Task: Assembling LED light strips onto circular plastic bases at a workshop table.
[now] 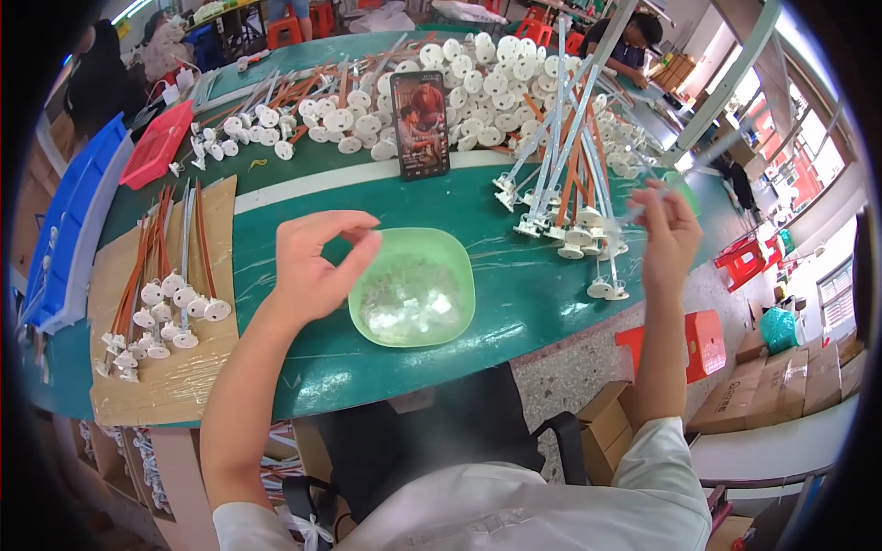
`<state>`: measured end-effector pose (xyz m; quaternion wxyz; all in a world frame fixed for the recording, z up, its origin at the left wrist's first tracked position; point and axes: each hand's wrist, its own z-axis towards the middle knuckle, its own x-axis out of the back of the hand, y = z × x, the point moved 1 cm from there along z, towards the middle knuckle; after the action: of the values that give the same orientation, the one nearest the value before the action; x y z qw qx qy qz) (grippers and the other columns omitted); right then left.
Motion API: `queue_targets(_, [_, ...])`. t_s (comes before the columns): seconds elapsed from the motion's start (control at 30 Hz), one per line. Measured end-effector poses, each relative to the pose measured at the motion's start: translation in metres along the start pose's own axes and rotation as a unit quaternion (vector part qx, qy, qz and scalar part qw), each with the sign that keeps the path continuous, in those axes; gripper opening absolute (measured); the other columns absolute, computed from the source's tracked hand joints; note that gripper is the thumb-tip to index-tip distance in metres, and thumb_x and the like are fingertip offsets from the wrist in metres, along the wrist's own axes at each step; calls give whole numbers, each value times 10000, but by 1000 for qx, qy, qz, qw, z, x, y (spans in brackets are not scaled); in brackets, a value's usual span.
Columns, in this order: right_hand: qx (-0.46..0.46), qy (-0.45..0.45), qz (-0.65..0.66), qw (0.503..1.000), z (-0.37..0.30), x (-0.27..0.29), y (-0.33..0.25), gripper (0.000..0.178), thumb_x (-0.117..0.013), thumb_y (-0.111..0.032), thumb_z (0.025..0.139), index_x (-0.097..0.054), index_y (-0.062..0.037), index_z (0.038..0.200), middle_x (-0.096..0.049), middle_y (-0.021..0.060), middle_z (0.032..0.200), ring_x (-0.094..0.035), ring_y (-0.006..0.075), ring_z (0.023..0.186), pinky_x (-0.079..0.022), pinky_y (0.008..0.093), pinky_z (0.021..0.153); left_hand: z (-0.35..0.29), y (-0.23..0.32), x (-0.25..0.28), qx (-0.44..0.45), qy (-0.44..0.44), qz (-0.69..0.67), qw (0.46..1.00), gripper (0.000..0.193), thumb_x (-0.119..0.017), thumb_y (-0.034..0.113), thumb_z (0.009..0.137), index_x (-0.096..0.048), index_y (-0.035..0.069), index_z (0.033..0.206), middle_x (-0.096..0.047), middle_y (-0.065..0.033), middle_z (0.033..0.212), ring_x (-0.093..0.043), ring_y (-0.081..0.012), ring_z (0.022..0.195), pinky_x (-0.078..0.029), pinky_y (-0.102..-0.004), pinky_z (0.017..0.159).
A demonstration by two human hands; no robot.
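Observation:
My left hand is curled beside the left rim of a light green bowl, thumb and forefinger tips close together in a pinch. Anything between those tips is too small to make out. Small clear plastic pieces lie in the bowl. Raised at the right, my right hand pinches a thin grey strip, blurred and slanting up to the right. Just left of that hand, a bundle of grey and brown strips with white round ends rests on the green table, its strips leaning upward.
A phone stands upright before a big heap of white discs on strips. More strips lie on brown cardboard at left, near a blue tray and red basket. A red stool stands right; a person sits beyond.

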<state>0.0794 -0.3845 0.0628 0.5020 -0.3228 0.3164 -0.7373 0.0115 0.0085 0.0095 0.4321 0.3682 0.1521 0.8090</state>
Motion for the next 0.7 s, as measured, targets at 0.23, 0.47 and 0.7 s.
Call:
queue_targets(0.23, [-70,-343,301,887,-43,-161,-75,182,-640,-69,940,-643,43,1084,-717,114,917,-698,156,867,-567,284,759,-3,28,-15,-84,-128,-156,976,415,-721,192,813,-644,-47,1144,-693,-172,980,-691,-274,850,-532,-329,769])
queue_targets(0.47, [269,-180,121,939,-44,-199,-66,367,-749,-53,804,-612,26,1134,-687,148,1009,-685,213,876,-569,315,736,-16,14,-18,133,-108,-338,925,308,-633,157,937,-645,-46,1167,-707,-128,1085,-678,-187,956,-528,-323,830])
queue_targets(0.7, [480,-190,111,849,-50,-203,-20,342,-799,-2,657,-699,10,984,-681,137,994,-680,274,809,-569,339,675,-13,1,-17,225,-82,-436,868,330,-618,177,976,-633,-37,1227,-698,-114,1090,-656,-160,1002,-526,-311,873])
